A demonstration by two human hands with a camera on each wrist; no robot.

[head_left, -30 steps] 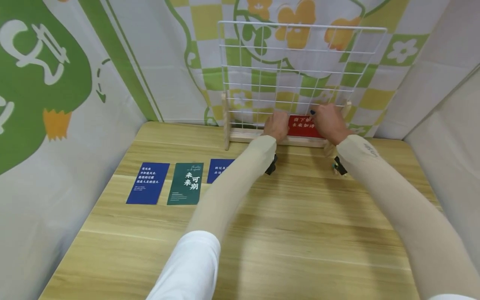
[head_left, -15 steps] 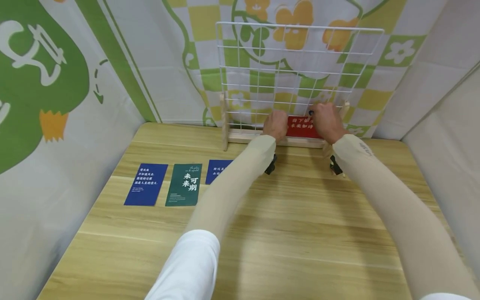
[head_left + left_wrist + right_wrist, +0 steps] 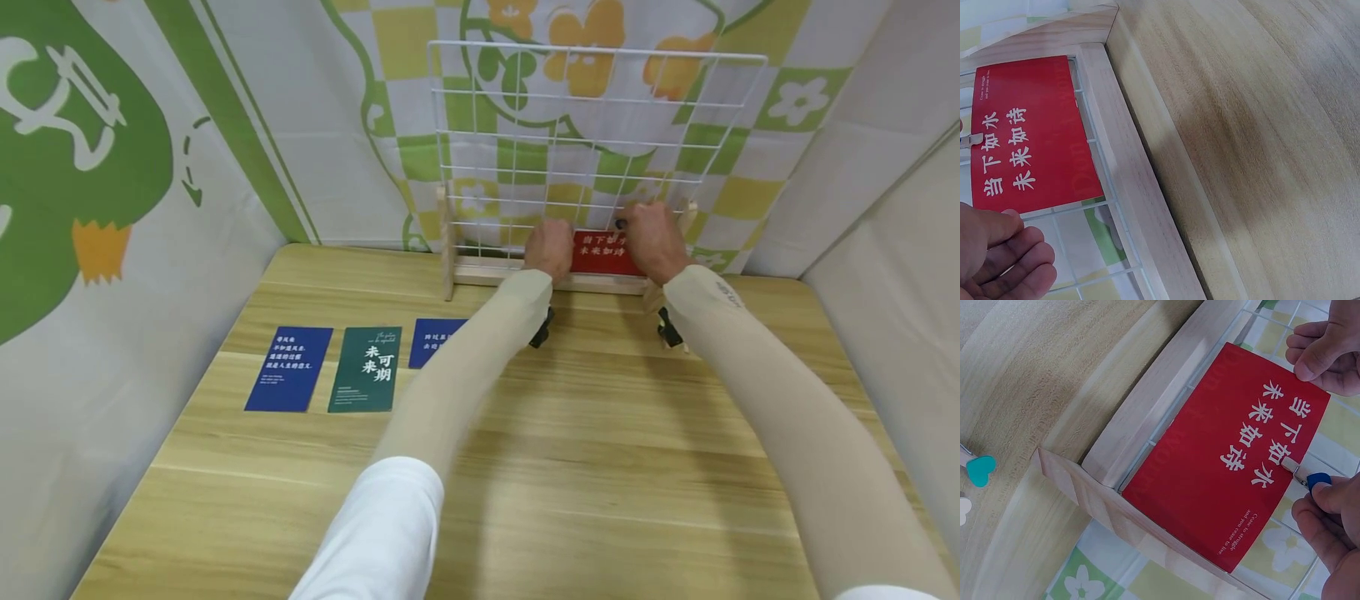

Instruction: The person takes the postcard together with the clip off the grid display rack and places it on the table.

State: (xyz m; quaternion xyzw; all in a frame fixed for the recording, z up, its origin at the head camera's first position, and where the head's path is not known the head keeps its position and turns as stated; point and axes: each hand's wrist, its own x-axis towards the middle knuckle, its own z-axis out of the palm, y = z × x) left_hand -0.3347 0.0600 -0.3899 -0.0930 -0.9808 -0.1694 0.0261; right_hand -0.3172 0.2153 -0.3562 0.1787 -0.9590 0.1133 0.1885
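Note:
A red card point(image 3: 1210, 444) with white Chinese lettering lies against the lower right of the white wire grid point(image 3: 597, 52), just above its wooden base point(image 3: 1129, 162). My left hand point(image 3: 550, 248) pinches one upper corner of the card between thumb and fingers. Midway along the card's upper edge sits a small clip with a blue top point(image 3: 1319, 480), its jaws over the edge. Thumb and fingers of my right hand point(image 3: 656, 240) pinch that clip. In the left wrist view, the clip's tip point(image 3: 971, 140) shows at the frame's edge.
Left of the arms, a blue card point(image 3: 288, 369), a green card point(image 3: 365, 369) and another blue card point(image 3: 435, 340), partly covered by the left arm, lie on the wooden table point(image 3: 600, 467). A teal heart clip point(image 3: 981, 471) lies near the base. Patterned cloth hangs behind the grid.
Both hands stay at the red card and the clip with hardly any motion. Only the head view has shifted slightly.

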